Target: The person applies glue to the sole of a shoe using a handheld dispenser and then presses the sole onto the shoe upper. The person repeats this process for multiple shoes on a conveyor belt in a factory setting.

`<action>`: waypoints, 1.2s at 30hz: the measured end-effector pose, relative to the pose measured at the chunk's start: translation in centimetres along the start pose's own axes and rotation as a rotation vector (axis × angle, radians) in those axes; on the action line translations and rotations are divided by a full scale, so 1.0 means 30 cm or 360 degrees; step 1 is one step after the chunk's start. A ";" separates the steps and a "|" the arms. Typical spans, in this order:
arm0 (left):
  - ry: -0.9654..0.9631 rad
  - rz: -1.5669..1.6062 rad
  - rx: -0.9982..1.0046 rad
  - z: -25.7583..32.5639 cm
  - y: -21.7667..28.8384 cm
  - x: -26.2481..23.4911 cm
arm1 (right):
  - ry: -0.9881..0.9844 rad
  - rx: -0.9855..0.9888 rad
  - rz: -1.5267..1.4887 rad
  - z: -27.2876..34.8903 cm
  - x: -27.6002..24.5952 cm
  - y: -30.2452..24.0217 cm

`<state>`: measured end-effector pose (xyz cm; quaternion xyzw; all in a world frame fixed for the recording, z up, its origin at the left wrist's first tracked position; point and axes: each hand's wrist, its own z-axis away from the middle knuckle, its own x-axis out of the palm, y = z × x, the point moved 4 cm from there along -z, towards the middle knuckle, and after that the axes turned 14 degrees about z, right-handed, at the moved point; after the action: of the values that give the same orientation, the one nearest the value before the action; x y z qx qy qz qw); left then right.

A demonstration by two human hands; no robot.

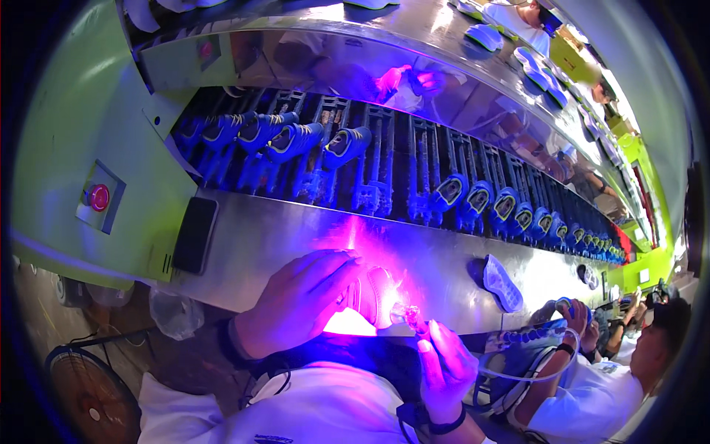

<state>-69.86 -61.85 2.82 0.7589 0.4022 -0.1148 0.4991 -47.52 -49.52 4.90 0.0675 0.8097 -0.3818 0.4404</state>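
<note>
From far off, I see the left hand (307, 296) hold 1 shoe (380, 292) by the near edge of the metal bench (248, 251). The right hand (450, 362) pinches a small tool (416, 321), maybe a brush. I think I'm brushing the shoe; next calls for light, even strokes.

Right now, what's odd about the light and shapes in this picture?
Head view: pink glare floods the left hand and the shoe it holds, washing out detail; head view: white glare on the metal bench at right; head view: fisheye distortion curves the upper shelf, with dark corners.
</note>
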 end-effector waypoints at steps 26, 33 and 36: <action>-0.0396 0.0757 -0.0535 0.080 0.000 -0.058 | -0.0251 0.0132 -0.0392 -0.043 0.082 0.011; -0.0437 0.1359 -0.0858 0.070 -0.015 -0.033 | -0.0152 0.0188 -0.0376 0.030 0.095 0.008; -0.0406 0.1347 -0.0897 0.074 -0.016 -0.024 | -0.0115 0.0107 -0.0256 0.059 0.091 -0.001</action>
<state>-70.18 -64.01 1.85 0.6713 0.0117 0.1180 0.7316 -48.01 -51.37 2.28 0.0033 0.7828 -0.4452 0.4348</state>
